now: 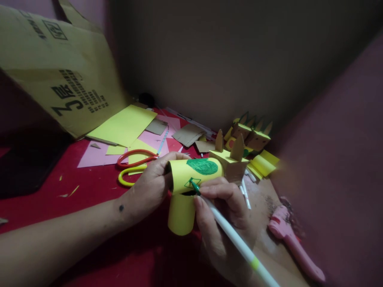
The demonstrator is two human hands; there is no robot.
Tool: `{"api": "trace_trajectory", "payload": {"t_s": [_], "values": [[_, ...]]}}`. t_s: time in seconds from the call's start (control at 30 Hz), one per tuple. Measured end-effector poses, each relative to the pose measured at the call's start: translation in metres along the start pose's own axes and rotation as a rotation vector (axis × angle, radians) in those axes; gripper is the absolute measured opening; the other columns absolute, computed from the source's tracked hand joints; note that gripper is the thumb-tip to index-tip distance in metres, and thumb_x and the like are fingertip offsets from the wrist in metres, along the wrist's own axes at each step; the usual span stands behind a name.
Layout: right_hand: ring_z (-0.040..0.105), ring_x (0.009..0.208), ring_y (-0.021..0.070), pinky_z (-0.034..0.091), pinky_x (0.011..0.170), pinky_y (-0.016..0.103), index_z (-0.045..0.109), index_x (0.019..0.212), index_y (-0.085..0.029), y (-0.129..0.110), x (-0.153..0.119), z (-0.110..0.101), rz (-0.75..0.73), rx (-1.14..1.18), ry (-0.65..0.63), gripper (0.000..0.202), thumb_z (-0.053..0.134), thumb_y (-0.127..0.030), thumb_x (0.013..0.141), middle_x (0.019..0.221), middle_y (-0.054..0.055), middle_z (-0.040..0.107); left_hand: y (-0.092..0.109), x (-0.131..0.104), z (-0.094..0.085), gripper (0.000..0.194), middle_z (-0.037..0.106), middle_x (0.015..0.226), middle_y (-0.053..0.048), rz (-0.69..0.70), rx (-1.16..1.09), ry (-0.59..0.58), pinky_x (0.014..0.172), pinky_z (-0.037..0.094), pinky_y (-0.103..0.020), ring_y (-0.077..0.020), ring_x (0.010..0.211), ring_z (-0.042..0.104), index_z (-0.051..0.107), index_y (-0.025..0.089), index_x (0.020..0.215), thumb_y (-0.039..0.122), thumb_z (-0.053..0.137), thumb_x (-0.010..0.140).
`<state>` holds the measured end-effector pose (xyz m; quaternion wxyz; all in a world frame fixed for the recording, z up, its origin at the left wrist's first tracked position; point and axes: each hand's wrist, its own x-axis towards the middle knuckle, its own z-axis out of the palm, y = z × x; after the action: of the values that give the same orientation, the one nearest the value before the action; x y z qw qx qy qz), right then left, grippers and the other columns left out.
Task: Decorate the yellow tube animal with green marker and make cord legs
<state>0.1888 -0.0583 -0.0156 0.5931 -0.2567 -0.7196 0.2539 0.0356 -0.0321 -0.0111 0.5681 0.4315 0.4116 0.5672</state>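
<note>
on my feed the yellow tube figure (pixel 179 171) sits mid-view over the red tabletop (pixel 98 207). left hand (pixel 152 181) curls at its open end, apparently to steady it; some fingertips hidden, can't tell their spread. right hand (pixel 230 207) pinches the green marker (pixel 236 238) near its tip, likely for control, nib at the diamond outline. scissors (pixel 136 155) lie aside by the left wrist.

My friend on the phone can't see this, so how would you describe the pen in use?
Above the red tablecloth, the left hand holds a yellow tube. The pen slants from the right hand to that tube. Its green tip and yellow-green band distinguish it from the white sticks beyond.
</note>
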Motion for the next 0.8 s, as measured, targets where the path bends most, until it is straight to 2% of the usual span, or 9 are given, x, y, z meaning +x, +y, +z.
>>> {"api": "trace_trajectory", "payload": {"t_s": [0.13,0.33,0.6,0.8], "values": [[0.057,0.070,0.0111,0.050,0.061,0.023,0.058,0.101,-0.025,-0.0022,0.0025,0.0005,-0.014,-0.007,-0.008,0.027,0.059,-0.003,0.087,0.087,-0.001,0.060,0.0016,-0.0001,0.0011,0.033,0.075,0.091,-0.003,-0.009,0.005,0.014,0.073,0.054,-0.034,-0.0250,0.084,0.069,0.068,0.024,0.100,0.033,0.080,0.071],[0.062,0.075,0.0137,0.053,0.068,0.028,0.058,0.099,-0.025,-0.0027,0.0027,-0.0003,-0.053,-0.032,-0.029,0.026,0.060,-0.003,0.085,0.085,0.000,0.062,0.0056,-0.0010,0.0027,0.028,0.072,0.086,-0.002,-0.016,0.040,-0.034,0.067,0.051,-0.033,-0.0232,0.079,0.066,0.067,0.024,0.096,0.032,0.078,0.071],[0.059,0.073,0.0114,0.051,0.065,0.024,0.057,0.101,-0.025,-0.0037,0.0040,-0.0011,-0.034,-0.007,-0.027,0.028,0.058,-0.001,0.085,0.086,-0.001,0.060,0.0012,-0.0008,0.0016,0.035,0.071,0.097,-0.005,-0.029,0.009,-0.013,0.071,0.053,-0.034,-0.0246,0.086,0.066,0.064,0.023,0.106,0.035,0.075,0.075],[0.061,0.075,0.0124,0.051,0.070,0.026,0.059,0.099,-0.024,-0.0017,0.0037,0.0000,-0.075,-0.018,-0.027,0.027,0.060,-0.001,0.084,0.086,0.000,0.062,0.0029,0.0003,-0.0006,0.032,0.069,0.089,-0.003,-0.009,0.033,-0.027,0.067,0.052,-0.032,-0.0229,0.081,0.066,0.064,0.022,0.101,0.035,0.076,0.074]]}}
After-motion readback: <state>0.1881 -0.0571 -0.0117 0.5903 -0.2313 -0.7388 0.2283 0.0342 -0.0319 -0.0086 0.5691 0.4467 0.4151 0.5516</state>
